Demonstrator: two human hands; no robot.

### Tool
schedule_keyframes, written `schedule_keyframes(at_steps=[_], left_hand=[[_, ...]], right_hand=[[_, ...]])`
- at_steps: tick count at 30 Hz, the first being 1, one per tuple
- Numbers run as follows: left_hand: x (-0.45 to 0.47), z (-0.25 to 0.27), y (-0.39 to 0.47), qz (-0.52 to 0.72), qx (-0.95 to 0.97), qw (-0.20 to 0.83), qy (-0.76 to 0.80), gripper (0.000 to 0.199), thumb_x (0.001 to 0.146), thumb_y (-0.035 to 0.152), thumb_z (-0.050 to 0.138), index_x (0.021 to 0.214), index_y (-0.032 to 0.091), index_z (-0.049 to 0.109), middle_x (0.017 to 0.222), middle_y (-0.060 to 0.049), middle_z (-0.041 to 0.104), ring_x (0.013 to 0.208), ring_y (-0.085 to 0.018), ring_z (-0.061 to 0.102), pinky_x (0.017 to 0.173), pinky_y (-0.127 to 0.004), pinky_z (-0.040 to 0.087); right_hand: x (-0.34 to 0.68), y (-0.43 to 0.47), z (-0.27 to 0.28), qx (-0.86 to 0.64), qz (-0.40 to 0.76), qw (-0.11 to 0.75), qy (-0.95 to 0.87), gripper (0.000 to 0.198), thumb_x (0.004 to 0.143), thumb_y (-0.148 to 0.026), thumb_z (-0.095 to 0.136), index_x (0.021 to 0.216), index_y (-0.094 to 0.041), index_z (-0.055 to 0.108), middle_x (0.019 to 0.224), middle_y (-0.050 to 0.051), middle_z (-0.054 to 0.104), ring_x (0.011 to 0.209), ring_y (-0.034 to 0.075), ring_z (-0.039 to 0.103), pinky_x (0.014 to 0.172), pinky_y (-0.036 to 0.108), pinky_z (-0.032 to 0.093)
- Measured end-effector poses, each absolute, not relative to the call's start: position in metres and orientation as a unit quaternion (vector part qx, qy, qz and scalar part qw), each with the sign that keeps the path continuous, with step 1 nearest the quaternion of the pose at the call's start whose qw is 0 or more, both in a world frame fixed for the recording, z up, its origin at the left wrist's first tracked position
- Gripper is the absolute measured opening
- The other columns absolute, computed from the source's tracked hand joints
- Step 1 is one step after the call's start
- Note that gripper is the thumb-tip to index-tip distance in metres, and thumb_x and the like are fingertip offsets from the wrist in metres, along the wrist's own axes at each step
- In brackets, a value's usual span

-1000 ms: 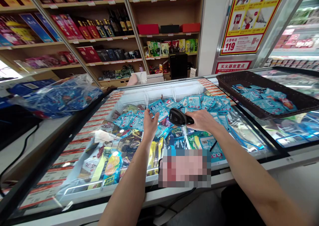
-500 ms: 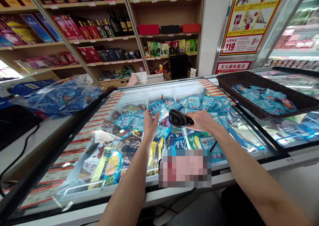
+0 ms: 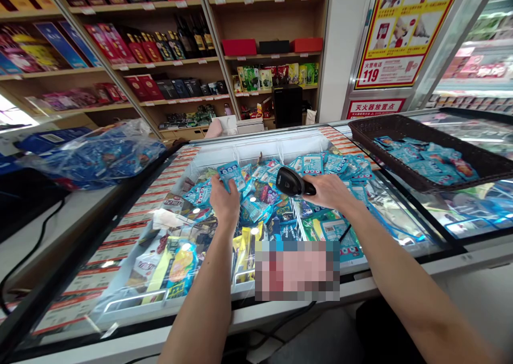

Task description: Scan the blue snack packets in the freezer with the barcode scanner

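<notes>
My left hand [image 3: 225, 198] is closed on a light-blue snack packet [image 3: 231, 175], with its thumb and fingers at the packet's near edge. My right hand [image 3: 329, 192] grips a black barcode scanner [image 3: 289, 182] by its handle, and the scanner's head points left. Both hands are over the glass top of a chest freezer [image 3: 120, 321]. Many similar blue packets [image 3: 310, 164] lie in a heap beyond and around the hands. Yellow packs [image 3: 248, 242] and other wrapped goods sit in wire baskets below. A pixelated patch hides part of the freezer's near edge.
A dark brown basket [image 3: 425, 179] of blue packets stands on the right. At the left, a clear plastic bag [image 3: 108, 158] full of blue packets lies on a counter. Shelves [image 3: 160, 62] of boxes and bottles line the back. A black cable hangs from the scanner.
My left hand has moved left with a blue packet, away from the scanner. The right hand and scanner have shifted slightly right and up, with the scanner's head tilted more.
</notes>
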State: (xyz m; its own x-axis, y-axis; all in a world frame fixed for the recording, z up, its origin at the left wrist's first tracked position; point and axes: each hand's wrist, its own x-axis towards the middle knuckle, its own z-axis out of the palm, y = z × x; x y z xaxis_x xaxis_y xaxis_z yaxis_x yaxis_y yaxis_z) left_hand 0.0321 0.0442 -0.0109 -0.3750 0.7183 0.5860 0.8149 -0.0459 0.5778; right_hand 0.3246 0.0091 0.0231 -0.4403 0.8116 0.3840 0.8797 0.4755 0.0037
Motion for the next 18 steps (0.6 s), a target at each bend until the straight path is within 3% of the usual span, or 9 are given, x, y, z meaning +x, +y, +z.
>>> schedule_keyframes(at_steps=[5,7,9,13,18], left_hand=[[0.03,-0.011,0.036,-0.368,-0.518,0.15,-0.758,0.062,0.081,0.039,0.047,0.133,0.009,0.034,0.121,-0.021,0.052,0.116,-0.036,0.042,0.096,-0.055,0.03],[0.036,-0.011,0.032,-0.353,-0.543,0.168,-0.743,0.066,0.081,0.04,0.047,0.138,0.013,0.029,0.135,-0.02,0.041,0.124,-0.036,0.034,0.1,-0.054,0.025],[0.042,-0.011,0.029,-0.326,-0.609,0.168,-0.703,0.059,0.083,0.042,0.044,0.137,0.021,0.033,0.142,-0.013,0.034,0.13,-0.033,0.028,0.104,-0.053,0.02],[0.047,-0.018,0.031,-0.244,-0.714,0.138,-0.642,0.042,0.085,0.046,0.041,0.123,0.032,0.052,0.138,-0.004,0.043,0.131,-0.029,0.027,0.107,-0.053,0.014],[0.035,-0.026,0.036,-0.202,-0.702,0.158,-0.664,0.038,0.089,0.037,0.033,0.114,0.03,0.06,0.13,-0.005,0.051,0.128,-0.026,0.033,0.108,-0.051,0.015]], right_hand=[[0.326,0.009,0.024,-0.51,-0.112,0.179,-0.834,0.033,0.079,-0.046,0.049,0.099,-0.021,0.058,0.076,0.004,0.067,0.065,0.018,0.059,0.055,0.028,0.026],[0.326,0.009,0.025,-0.512,-0.115,0.183,-0.831,0.031,0.079,-0.044,0.049,0.099,-0.021,0.058,0.077,0.003,0.067,0.064,0.018,0.059,0.054,0.028,0.026],[0.326,0.009,0.026,-0.513,-0.115,0.184,-0.83,0.03,0.079,-0.043,0.049,0.099,-0.021,0.058,0.076,0.003,0.067,0.063,0.018,0.059,0.054,0.028,0.026],[0.327,0.009,0.025,-0.512,-0.119,0.186,-0.83,0.032,0.079,-0.044,0.049,0.1,-0.021,0.057,0.076,0.004,0.068,0.065,0.019,0.06,0.054,0.028,0.027],[0.328,0.009,0.025,-0.512,-0.112,0.183,-0.832,0.033,0.078,-0.045,0.05,0.1,-0.022,0.057,0.075,0.004,0.067,0.064,0.018,0.06,0.054,0.028,0.027]])
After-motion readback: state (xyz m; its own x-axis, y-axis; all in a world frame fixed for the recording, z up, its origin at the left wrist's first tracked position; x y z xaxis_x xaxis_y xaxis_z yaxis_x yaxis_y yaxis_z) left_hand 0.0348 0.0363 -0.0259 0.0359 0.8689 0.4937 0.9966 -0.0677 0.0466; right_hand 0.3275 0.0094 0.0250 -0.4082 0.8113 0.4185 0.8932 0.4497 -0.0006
